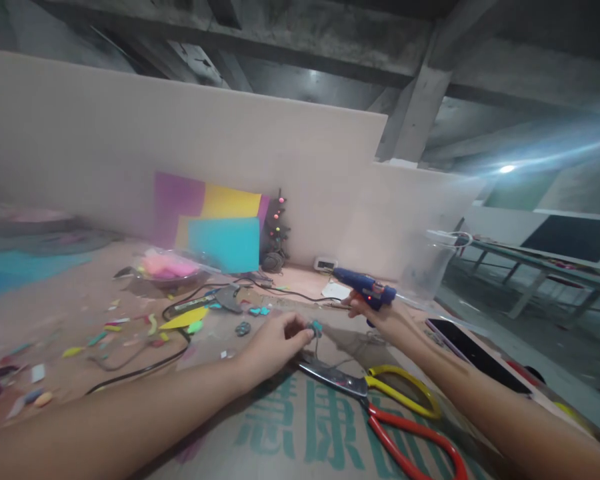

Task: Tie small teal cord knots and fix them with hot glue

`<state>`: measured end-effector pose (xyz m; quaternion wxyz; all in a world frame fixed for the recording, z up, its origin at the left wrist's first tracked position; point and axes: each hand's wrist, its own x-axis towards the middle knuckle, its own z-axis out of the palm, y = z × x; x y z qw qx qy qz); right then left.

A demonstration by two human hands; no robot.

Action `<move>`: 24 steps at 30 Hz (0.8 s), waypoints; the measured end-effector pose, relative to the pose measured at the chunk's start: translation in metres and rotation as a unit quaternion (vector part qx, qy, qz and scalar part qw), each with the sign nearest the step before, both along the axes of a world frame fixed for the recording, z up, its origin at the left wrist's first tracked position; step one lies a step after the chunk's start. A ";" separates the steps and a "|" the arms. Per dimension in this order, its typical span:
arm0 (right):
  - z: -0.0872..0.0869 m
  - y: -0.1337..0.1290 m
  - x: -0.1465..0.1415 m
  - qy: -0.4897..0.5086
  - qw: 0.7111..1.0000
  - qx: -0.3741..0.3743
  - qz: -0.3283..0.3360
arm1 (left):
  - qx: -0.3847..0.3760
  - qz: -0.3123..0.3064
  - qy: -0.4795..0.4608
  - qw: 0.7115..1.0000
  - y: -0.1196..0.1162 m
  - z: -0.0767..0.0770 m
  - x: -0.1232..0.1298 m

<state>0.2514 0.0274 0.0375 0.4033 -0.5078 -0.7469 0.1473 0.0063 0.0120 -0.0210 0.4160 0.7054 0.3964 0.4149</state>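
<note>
In the middle of the head view my left hand (286, 339) pinches a small teal and grey piece (317, 327) with a thin grey strand hanging from it. My right hand (363, 308) is wrapped round a blue hot glue gun (363, 285); its nozzle points left and a clear glue stick sticks out at its rear. A small red light glows on its body. Scissors (347, 383) with one yellow and one red handle lie below my hands on printed cardboard (290, 427). Left of my left hand rests a small grey-teal ball (243, 328).
Colored foam scraps (113, 327) litter the left side, with a black cord (145, 380) among them. Behind stand a bowl of pink material (167, 265), colored sheets (225, 243) and a small decorated tree (276, 233). A phone (477, 353) lies beside my right forearm.
</note>
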 end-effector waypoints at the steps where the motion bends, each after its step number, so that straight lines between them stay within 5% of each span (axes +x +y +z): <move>1: -0.004 -0.004 -0.002 0.006 1.000 -0.006 0.010 | -0.001 0.000 -0.001 1.000 0.000 0.000 0.000; 16: -0.026 -0.046 -0.002 -0.032 0.996 -0.038 -0.073 | 0.034 0.035 0.025 0.999 0.003 -0.004 -0.003; 24: -0.016 -0.056 -0.019 0.018 0.999 -0.041 0.014 | 0.040 0.033 0.005 0.999 0.004 -0.003 -0.003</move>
